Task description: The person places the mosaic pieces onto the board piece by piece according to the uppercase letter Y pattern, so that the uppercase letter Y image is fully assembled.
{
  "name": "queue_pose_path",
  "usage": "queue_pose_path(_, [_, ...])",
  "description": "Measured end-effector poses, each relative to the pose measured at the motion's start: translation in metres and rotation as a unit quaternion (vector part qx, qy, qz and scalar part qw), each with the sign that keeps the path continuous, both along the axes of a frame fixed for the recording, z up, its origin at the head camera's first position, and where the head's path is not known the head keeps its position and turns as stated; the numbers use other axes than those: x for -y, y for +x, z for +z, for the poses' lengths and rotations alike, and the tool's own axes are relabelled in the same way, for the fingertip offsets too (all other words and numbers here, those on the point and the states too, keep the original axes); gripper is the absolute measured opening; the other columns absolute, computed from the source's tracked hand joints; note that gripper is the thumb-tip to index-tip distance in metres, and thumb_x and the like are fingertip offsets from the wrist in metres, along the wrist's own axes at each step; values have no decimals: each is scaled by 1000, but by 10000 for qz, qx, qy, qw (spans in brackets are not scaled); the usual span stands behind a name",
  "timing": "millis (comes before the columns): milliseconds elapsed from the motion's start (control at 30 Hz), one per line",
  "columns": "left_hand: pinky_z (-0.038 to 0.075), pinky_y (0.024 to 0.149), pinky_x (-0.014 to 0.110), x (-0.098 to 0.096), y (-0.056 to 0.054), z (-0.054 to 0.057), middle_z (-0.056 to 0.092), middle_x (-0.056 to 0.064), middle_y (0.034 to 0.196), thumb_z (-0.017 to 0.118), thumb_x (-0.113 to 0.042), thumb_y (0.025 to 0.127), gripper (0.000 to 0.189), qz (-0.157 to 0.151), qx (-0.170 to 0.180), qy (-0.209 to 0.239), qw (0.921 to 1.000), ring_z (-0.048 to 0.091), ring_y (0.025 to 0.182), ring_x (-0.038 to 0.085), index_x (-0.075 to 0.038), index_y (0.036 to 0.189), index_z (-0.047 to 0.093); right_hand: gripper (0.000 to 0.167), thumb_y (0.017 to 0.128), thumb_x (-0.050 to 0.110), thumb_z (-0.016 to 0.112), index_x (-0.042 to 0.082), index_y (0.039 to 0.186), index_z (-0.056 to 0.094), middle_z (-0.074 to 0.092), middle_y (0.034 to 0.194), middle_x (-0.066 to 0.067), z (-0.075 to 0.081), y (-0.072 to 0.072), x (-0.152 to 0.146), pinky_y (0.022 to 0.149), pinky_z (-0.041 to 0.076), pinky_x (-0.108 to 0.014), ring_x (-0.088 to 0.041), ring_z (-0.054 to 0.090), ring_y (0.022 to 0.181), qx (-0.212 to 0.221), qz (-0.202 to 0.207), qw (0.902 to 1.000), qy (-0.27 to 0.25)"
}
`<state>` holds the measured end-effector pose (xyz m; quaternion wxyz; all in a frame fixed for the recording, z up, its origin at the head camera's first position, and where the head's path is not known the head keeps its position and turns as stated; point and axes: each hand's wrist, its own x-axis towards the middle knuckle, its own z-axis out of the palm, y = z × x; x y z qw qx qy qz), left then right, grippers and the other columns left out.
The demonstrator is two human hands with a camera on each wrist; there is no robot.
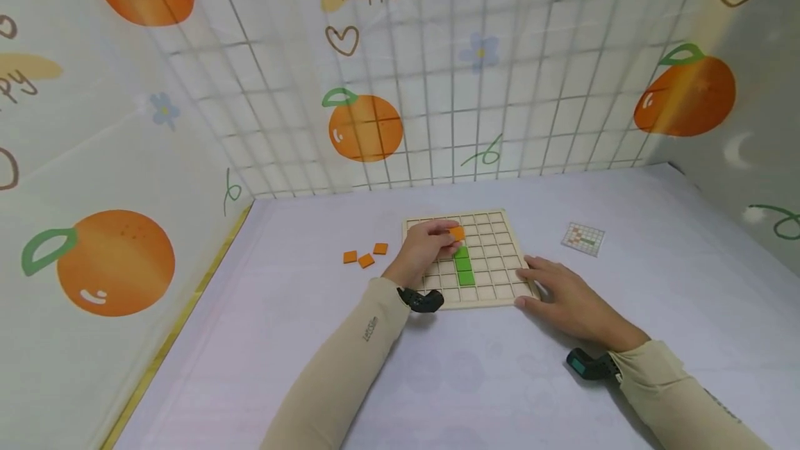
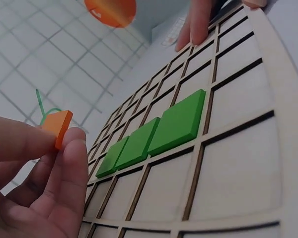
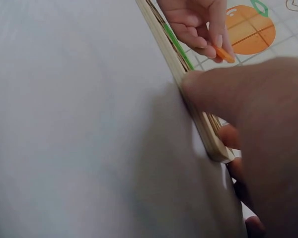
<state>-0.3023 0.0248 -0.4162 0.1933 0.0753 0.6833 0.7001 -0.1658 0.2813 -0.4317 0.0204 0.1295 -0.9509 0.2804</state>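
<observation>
Above the far half of a wooden grid board (image 1: 494, 292), my left hand (image 1: 421, 247) pinches an orange square tile (image 2: 55, 125) between thumb and fingers. The tile is tilted and raised off the board in the left wrist view. Three green square tiles (image 2: 177, 123) lie in a straight row in the board's cells, close to the left hand. My right hand (image 1: 565, 299) rests at the board's near right corner, its thumb (image 3: 213, 89) against the near edge and its fingers spread along the right side.
Three loose orange tiles (image 1: 365, 261) lie on the table left of the board. A small card (image 1: 583, 239) printed with a coloured grid lies to its right. Behind the white tabletop (image 1: 487, 373) stands a wire grid (image 1: 431, 123) under a fruit-printed sheet.
</observation>
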Motion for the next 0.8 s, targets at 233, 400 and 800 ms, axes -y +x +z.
queue_pose_path(233, [55,89,36,-6,-10,1,67,14,108,61,1,97,35,224,75,105,9997,71,97,26,0,132,64,67,94,50,67,6,142,56,36,156,-21,-2,-1,-2,110,24,-64,-45,29,143,-23,35,10000,-67])
queue_pose_path(400, [56,87,35,-7,-16,4,67,12,108,63,0,97,28,227,-22,3,9997,71,97,26,-4,124,69,68,94,52,66,6,143,56,36,156,-21,-1,-1,-2,110,24,-64,-45,29,143,-50,47,10000,-12])
queue_pose_path(800, [57,80,32,-17,-24,3,69,5,107,67,-8,96,16,-19,-520,-813,9953,71,92,23,-11,110,74,65,93,49,68,6,141,57,36,156,-20,-1,1,-1,110,25,-64,-44,30,143,-3,2,9999,-123])
